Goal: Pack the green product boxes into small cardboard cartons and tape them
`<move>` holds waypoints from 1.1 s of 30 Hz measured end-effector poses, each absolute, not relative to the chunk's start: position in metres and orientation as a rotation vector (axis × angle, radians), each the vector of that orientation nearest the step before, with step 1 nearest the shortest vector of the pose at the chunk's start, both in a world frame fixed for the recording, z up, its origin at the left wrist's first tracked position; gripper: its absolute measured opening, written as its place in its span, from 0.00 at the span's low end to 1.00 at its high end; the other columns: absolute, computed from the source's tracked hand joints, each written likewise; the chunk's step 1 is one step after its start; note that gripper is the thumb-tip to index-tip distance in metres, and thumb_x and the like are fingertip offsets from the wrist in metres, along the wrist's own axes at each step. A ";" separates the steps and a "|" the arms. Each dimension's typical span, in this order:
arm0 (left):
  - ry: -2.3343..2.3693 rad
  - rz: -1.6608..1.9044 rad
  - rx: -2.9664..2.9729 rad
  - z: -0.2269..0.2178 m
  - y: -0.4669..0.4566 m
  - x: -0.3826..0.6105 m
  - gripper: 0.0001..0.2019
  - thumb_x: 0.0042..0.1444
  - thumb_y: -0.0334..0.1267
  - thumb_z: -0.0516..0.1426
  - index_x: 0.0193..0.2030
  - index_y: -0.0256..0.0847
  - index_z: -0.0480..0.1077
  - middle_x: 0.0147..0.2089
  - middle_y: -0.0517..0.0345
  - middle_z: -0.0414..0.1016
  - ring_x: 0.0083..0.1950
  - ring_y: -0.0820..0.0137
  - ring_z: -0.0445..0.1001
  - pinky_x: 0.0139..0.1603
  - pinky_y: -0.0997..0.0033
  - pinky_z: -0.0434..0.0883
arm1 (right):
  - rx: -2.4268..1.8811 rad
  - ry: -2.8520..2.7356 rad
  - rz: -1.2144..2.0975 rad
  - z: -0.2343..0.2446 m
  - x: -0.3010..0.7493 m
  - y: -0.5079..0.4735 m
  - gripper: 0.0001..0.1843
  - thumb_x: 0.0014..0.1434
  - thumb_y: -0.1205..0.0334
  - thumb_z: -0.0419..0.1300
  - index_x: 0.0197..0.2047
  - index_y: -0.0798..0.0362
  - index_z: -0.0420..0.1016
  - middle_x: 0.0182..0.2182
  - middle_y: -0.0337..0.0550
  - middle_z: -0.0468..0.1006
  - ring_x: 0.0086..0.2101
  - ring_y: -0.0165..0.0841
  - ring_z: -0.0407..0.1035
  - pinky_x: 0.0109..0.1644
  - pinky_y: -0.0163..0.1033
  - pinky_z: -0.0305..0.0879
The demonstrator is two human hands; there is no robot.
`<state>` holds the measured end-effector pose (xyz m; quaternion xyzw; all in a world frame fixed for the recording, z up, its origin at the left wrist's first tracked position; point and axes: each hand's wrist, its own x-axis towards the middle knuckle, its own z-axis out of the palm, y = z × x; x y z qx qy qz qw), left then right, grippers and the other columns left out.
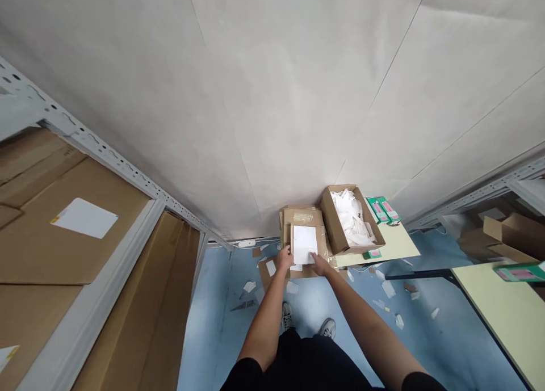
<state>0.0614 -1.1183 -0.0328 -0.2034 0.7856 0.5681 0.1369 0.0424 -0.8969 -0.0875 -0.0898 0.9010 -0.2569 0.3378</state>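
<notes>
A flat brown cardboard piece (292, 232) with a large white paper sheet (305, 240) on its face is held in front of me, near the wall. My left hand (285, 259) grips its lower left edge, fingers curled and partly hidden. At the lower right corner, my right hand (319, 264) is closed on it with the thumb over the white sheet. Whether the sheet is stuck down or loose, I cannot tell. More flattened cardboard (304, 216) is stacked just behind.
An open carton (332, 226) of crumpled white paper stands right of the stack. Beyond it, green-and-pink boxes (383, 209) lie on a pale tabletop (398, 243). Shelving with large cartons (106, 226) rises at left. Another table (498, 306) is at right. Paper scraps (388, 289) litter the blue floor.
</notes>
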 end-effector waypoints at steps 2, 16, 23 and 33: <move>2.284 1.636 -0.645 -0.028 -1.123 0.061 0.13 0.52 0.28 0.60 0.45 0.36 0.75 0.40 0.50 0.78 0.48 0.59 0.77 0.49 0.64 0.71 | -0.195 2.365 -0.777 -0.087 0.040 -0.893 0.46 0.56 0.67 0.61 0.77 0.53 0.57 0.72 0.56 0.66 0.71 0.48 0.59 0.75 0.52 0.53; 1.699 2.330 -0.109 0.076 -1.160 0.076 0.28 0.48 0.48 0.71 0.55 0.42 0.76 0.55 0.47 0.79 0.54 0.60 0.77 0.54 0.64 0.74 | 0.371 1.909 -1.943 0.013 0.029 -0.844 0.42 0.52 0.44 0.68 0.68 0.45 0.66 0.49 0.48 0.83 0.46 0.42 0.80 0.51 0.49 0.76; 1.951 2.232 0.058 0.122 -1.099 0.059 0.39 0.51 0.47 0.70 0.69 0.45 0.68 0.55 0.50 0.77 0.50 0.64 0.77 0.56 0.64 0.73 | 0.240 1.836 -2.253 0.088 0.040 -0.730 0.37 0.42 0.50 0.75 0.54 0.45 0.71 0.40 0.40 0.81 0.36 0.36 0.76 0.40 0.38 0.72; 1.823 1.952 0.324 0.156 -0.873 0.024 0.39 0.50 0.42 0.68 0.70 0.45 0.66 0.56 0.49 0.76 0.51 0.64 0.77 0.52 0.66 0.74 | 0.308 1.908 -2.498 0.148 0.126 -0.499 0.42 0.41 0.57 0.77 0.59 0.44 0.70 0.33 0.32 0.75 0.32 0.30 0.71 0.36 0.35 0.65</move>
